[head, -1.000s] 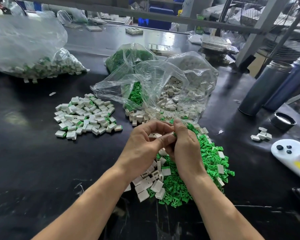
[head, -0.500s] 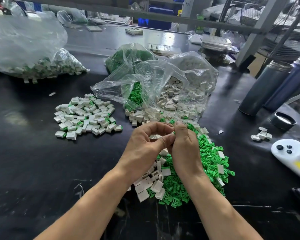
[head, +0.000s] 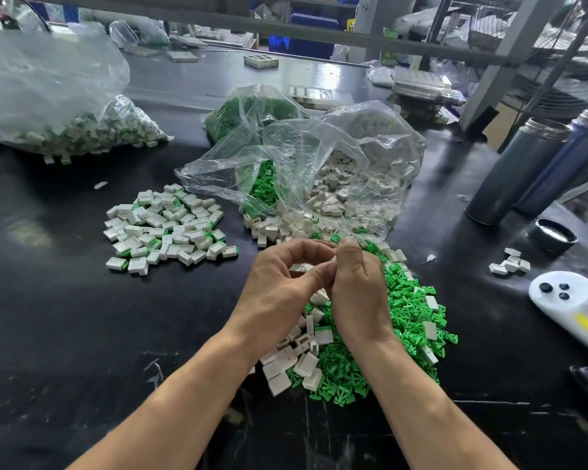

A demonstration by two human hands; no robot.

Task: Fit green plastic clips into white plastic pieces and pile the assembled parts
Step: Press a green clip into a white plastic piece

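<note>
My left hand (head: 279, 293) and my right hand (head: 357, 293) meet fingertip to fingertip above a heap of loose green clips (head: 401, 317) mixed with white pieces (head: 296, 361). Both pinch one small part between thumbs and forefingers; the fingers hide it almost fully, and I cannot tell whether it is a white piece, a clip, or both. The pile of assembled white-and-green parts (head: 167, 228) lies to the left on the black table (head: 82, 334). Behind the hands an open clear bag (head: 319, 164) spills more clips and white pieces.
A large bag of assembled parts (head: 65, 123) lies at the far left. Two metal flasks (head: 523, 171), a black lid (head: 554, 234), a few white pieces (head: 510, 262) and a white device (head: 564, 293) sit at the right. A grey frame bar (head: 286, 28) crosses above.
My hands have stayed together over the heap; the fingertips shifted only slightly while working the small part.
</note>
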